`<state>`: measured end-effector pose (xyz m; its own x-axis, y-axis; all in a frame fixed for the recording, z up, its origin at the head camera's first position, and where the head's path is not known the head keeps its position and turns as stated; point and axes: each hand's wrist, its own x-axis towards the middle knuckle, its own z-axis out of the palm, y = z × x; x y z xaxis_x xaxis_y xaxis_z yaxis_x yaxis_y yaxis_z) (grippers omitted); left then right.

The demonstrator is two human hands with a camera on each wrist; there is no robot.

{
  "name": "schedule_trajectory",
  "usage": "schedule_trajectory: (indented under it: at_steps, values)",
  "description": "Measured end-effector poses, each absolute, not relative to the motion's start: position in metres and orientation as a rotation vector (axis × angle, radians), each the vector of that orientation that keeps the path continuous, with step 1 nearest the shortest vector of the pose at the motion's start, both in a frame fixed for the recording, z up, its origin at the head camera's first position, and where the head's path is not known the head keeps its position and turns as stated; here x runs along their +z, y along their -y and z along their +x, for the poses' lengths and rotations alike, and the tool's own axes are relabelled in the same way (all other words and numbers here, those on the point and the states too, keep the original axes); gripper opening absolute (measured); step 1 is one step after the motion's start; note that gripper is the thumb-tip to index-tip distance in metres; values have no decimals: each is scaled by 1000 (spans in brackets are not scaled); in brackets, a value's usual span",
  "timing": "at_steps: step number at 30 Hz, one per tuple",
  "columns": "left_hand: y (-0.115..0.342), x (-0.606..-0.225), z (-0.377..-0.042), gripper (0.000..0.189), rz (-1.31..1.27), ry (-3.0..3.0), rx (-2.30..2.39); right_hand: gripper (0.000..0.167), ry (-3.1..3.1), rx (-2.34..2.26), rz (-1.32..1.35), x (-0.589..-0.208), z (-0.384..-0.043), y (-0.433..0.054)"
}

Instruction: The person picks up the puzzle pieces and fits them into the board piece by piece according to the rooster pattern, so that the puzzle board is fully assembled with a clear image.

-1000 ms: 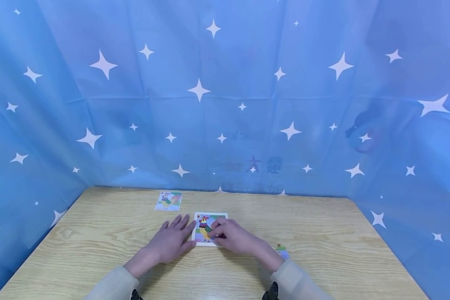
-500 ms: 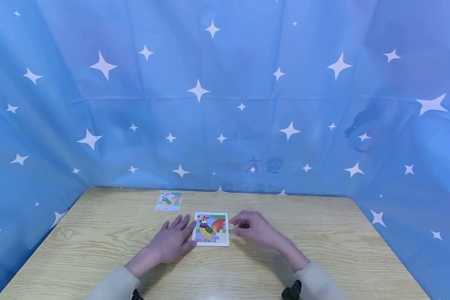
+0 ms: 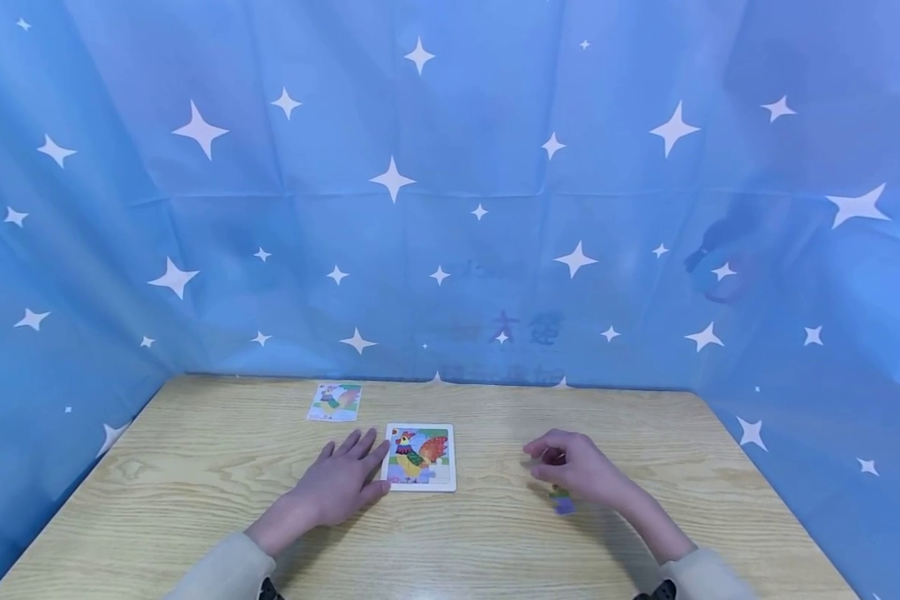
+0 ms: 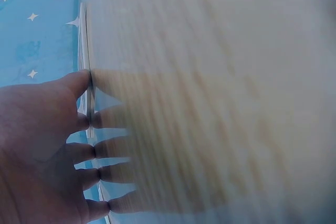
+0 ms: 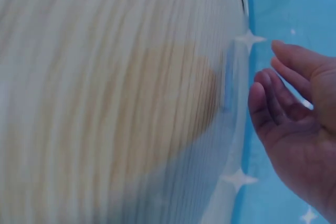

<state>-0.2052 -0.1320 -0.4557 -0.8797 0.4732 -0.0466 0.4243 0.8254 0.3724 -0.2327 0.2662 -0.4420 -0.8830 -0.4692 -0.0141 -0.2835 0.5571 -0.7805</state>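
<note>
A white-framed rooster jigsaw puzzle (image 3: 422, 456) lies on the table in the head view, its lower right part a bare pale patch. My left hand (image 3: 342, 483) lies spread on the wood at the puzzle's left edge, thumb and index finger right at the frame. Its fingers look straight in the left wrist view. Off to the right, my right hand (image 3: 581, 467) is raised over the table with loosely bent fingers and nothing in its grasp. Just below that hand lie green and purple puzzle pieces (image 3: 562, 502), partly covered by it.
A paler rooster picture card (image 3: 335, 402) lies behind and left of the puzzle. The wood-grain table (image 3: 217, 467) ends at a blue curtain (image 3: 450, 208) with white stars, which also closes in both sides.
My right hand has left the puzzle and moved right to above the loose pieces. The rooster's red tail, earlier covered by that hand, now shows. The left hand has stayed put.
</note>
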Motion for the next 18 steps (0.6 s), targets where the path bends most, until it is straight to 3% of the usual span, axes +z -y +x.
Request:
schedule_trajectory:
  at_steps: [18]
  values:
    - [132,-457,-205,63,713,-2880,552,40,-2391,-1215,-633,-443,-223,-312]
